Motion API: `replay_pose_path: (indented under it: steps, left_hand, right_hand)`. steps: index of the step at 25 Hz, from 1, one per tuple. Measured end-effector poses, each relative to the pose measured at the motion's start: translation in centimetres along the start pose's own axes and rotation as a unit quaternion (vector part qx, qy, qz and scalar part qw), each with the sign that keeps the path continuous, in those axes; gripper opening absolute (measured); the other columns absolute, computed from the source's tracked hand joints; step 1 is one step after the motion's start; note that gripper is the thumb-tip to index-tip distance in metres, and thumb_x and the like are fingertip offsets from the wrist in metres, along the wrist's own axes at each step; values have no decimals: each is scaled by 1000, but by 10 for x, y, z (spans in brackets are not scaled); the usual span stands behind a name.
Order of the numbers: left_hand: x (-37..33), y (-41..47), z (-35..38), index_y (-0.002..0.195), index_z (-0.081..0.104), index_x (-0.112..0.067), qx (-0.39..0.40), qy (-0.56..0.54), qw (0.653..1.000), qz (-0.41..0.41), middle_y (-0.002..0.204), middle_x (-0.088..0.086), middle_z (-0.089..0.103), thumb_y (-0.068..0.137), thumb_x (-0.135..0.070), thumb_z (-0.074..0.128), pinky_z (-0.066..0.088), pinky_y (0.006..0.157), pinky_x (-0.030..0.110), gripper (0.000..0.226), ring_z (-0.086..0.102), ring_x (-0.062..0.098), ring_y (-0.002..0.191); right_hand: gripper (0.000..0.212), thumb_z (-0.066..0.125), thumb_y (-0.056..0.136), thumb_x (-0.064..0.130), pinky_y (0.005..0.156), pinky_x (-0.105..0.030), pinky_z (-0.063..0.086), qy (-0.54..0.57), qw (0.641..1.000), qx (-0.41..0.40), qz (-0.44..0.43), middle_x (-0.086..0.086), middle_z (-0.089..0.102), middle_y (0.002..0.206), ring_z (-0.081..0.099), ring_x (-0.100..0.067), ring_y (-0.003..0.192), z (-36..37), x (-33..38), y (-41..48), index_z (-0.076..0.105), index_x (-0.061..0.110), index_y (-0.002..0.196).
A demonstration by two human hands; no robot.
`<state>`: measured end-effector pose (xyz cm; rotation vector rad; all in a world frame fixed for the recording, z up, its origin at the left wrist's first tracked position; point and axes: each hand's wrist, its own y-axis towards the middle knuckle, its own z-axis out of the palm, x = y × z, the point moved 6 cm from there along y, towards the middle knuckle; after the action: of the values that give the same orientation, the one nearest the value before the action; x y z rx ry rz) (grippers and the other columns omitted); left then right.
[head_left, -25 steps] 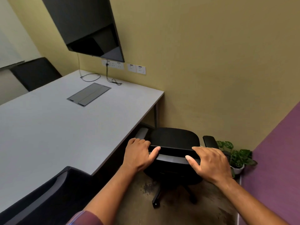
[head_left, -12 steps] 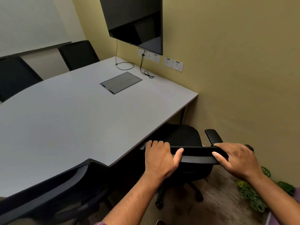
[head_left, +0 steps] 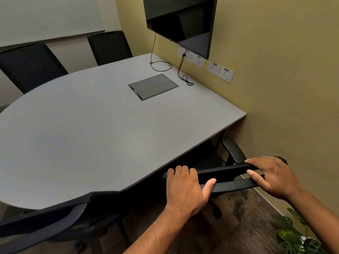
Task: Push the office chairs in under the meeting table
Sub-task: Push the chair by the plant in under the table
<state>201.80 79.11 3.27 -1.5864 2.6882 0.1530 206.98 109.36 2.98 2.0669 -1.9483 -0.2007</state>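
Note:
A black office chair (head_left: pixel 231 174) stands at the grey meeting table's (head_left: pixel 102 129) near right edge, close to the yellow wall. Its seat is hidden under the tabletop; only the backrest top and one armrest (head_left: pixel 233 150) show. My left hand (head_left: pixel 187 187) grips the left end of the backrest top, thumb under it. My right hand (head_left: pixel 271 176) grips the right end. A second black chair (head_left: pixel 55 219) sits at the table's near edge to my left, its backrest against the tabletop.
Two more black chairs (head_left: pixel 110 47) stand at the table's far side. A wall screen (head_left: pixel 181 22), sockets and cables (head_left: pixel 183 74) are at the far right. A potted plant (head_left: pixel 297 235) stands on the floor by the wall, right of my right arm.
The chair has rolled in under the table, so its seat is now hidden. Both hands stayed on the backrest. My view has swung left and more of the table shows.

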Motion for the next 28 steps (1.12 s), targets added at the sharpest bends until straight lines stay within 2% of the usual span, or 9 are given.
replay_pose_path:
  steps: [5, 12, 18, 22, 28]
  left_hand:
    - [-3, 21, 2, 96, 67, -14, 14, -2, 1000, -27, 88, 7, 66, 98, -89, 4, 52, 86, 51, 98, 61, 28, 83]
    - [-12, 59, 9, 94, 67, -16, 7, -7, 996, -90, 83, 3, 66, 96, -90, 1, 51, 79, 46, 99, 62, 25, 77]
    - [-26, 92, 13, 98, 71, -16, 11, -5, 990, -142, 85, 2, 69, 97, -90, 3, 53, 79, 46, 101, 64, 25, 78]
    - [-30, 113, 18, 108, 73, -19, 3, -13, 985, -174, 91, -1, 72, 95, -92, 1, 53, 86, 44, 103, 65, 22, 84]
    - [-19, 126, 17, 104, 74, -24, -33, -20, 978, -206, 87, -8, 72, 96, -91, 9, 52, 86, 42, 94, 65, 17, 81]
  right_hand:
    - [54, 44, 101, 56, 88, -47, 56, 15, 998, 15, -55, -2, 80, 113, 74, -28, 102, 6, -17, 50, 77, 17, 119]
    - [55, 45, 101, 52, 91, -46, 54, 32, 993, 19, -110, -6, 81, 112, 75, -32, 100, 19, -42, 116, 78, 12, 117]
    - [56, 45, 101, 55, 92, -47, 55, 49, 986, 25, -154, -4, 80, 114, 74, -29, 104, 39, -76, 168, 77, 14, 121]
    - [56, 41, 102, 58, 86, -40, 51, 53, 981, 25, -184, -1, 80, 111, 73, -24, 100, 50, -90, 197, 76, 17, 119]
    - [57, 41, 101, 63, 87, -38, 51, 63, 978, 28, -195, 6, 80, 112, 73, -20, 101, 55, -91, 210, 77, 23, 120]
